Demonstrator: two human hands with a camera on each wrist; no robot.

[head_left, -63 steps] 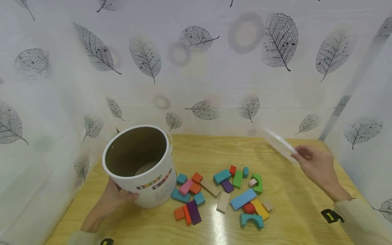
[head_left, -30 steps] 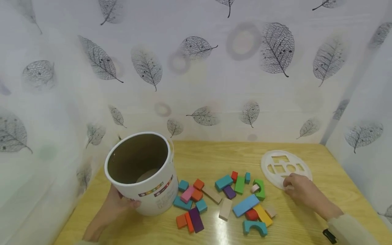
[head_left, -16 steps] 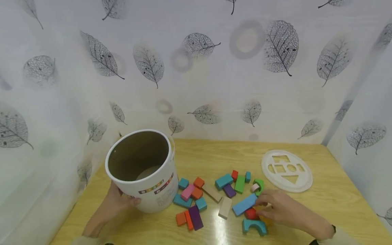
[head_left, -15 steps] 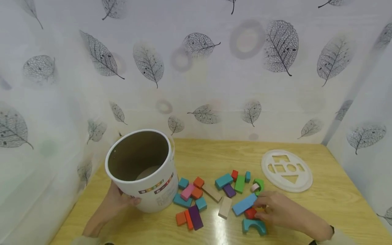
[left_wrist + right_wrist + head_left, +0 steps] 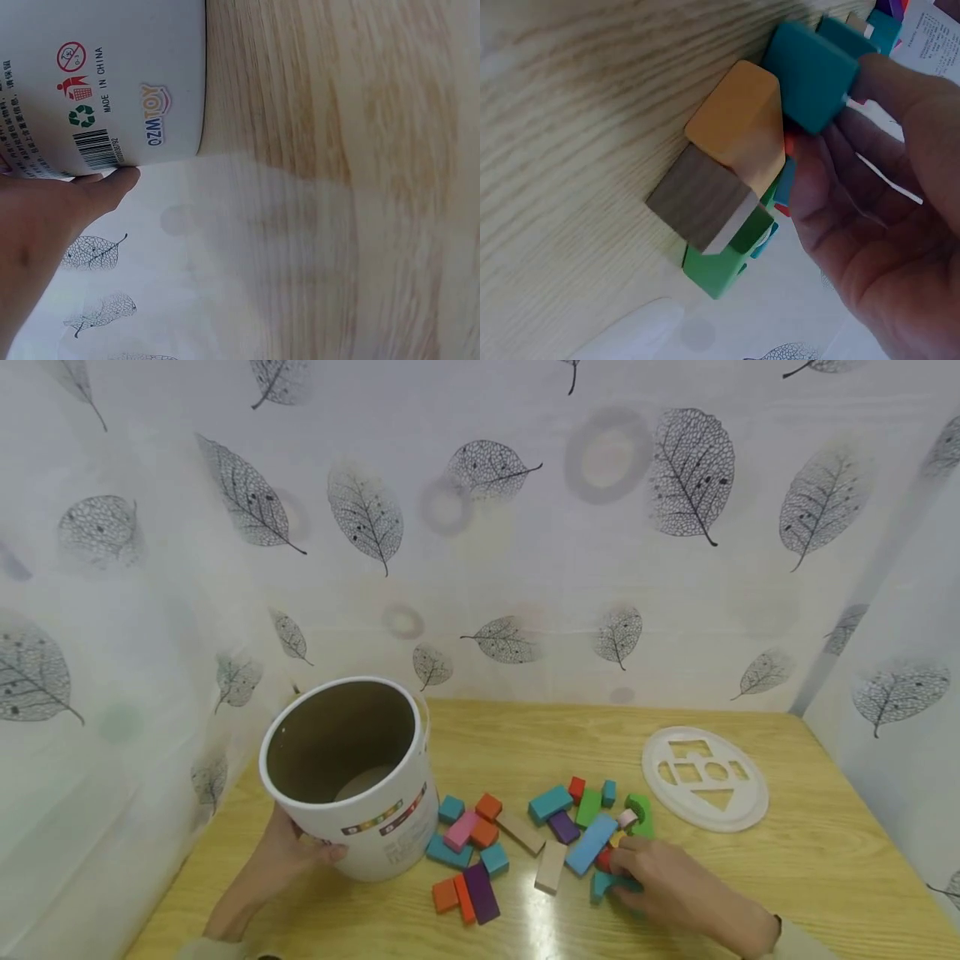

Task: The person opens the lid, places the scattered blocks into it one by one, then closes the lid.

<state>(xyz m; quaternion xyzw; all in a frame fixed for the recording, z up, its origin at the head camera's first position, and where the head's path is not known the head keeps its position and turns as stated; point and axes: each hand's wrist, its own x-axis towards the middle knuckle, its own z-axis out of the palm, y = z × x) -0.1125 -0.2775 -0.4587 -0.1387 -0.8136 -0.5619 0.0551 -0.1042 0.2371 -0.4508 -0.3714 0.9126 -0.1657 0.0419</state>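
My left hand grips the lower left side of a white toy-block bucket, thumb on its front and fingers mostly hidden behind. Printed labels and a barcode show on the bucket wall in the left wrist view. My right hand is down among the wooden blocks, its thumb and curled fingers about a teal arch block. Close by lie a yellow block, a plain wooden block, a red block and a long blue block.
A white round lid with shaped cut-outs lies at the right rear of the wooden table. Several coloured blocks, including a purple block and a pink block, lie between bucket and right hand. A leaf-patterned curtain stands behind.
My right hand set the lid down flat, then moved left and forward into the blocks. The blue block has turned and the yellow block has shifted. My left hand stays on the bucket.
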